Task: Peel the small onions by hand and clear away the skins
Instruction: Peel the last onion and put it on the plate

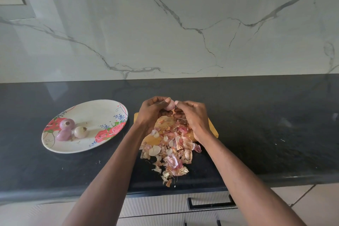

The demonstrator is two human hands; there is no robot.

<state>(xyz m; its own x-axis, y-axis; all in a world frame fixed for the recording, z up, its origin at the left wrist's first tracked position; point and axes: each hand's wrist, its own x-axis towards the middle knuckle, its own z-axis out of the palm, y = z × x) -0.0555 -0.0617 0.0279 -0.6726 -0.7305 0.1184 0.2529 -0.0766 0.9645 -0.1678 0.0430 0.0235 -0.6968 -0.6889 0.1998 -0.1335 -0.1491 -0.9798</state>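
A: Two forearms are reaching up from the bottom edge of the frame and converging just above centre. What are the hands doing?

B: The left hand (151, 111) is curling its fingers and thumb round a small onion (169, 105), gripping it with the thumb lying along the top. The right hand (192, 115) is meeting it from the other side, fingertips pinching at the onion's right end. Both wrists are bending inward, knuckles facing up.

A: Which way is the onion pointing?

B: Only a pale pink patch is showing between the fingers, so its long axis and which end is the root I cannot tell.

A: And underneath?

B: The hands are hovering over a wooden cutting board (213, 128), whose corners are peeking out on either side. A pile of skins (170, 150) is lying on it and spilling down toward the lower centre, onto the black counter (266, 124).

A: Anything at the left?

B: A flowered plate (95, 113) is sitting at centre left, well apart from the hands. Three peeled onions (70, 130) are resting on its left part, close together, two purple and one pale, the pale one's root end turning up and to the right.
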